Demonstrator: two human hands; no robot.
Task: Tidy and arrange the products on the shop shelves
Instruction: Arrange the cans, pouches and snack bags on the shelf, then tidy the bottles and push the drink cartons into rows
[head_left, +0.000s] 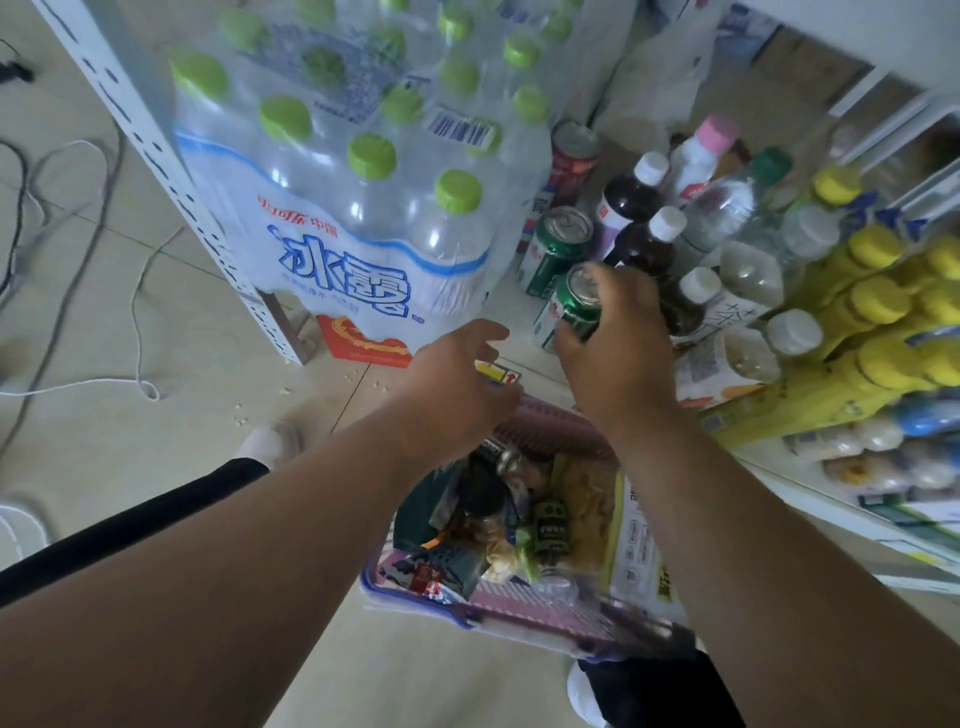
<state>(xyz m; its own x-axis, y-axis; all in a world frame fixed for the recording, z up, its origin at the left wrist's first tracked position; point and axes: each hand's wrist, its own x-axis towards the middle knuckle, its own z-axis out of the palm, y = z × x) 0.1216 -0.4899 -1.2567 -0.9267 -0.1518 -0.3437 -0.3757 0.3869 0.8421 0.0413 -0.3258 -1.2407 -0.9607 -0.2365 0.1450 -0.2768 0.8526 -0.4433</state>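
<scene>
Two hands over basket (519, 608), right hand (613, 338) fingers grasping green can (574, 306) just beyond basket on low shelf (524, 358), left hand (457, 374) fingers released, water pack (332, 208) beyond basket

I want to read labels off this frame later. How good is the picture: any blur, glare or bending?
Head view: wide-angle bending curves the shelf post and stretches both forearms; light is soft and dim, without hard shadows; the wrap on the water pack shows mild sheen, its big print still readable; the basket near edge is smeared by motion; the green can in the right hand is fairly sharp.
</scene>
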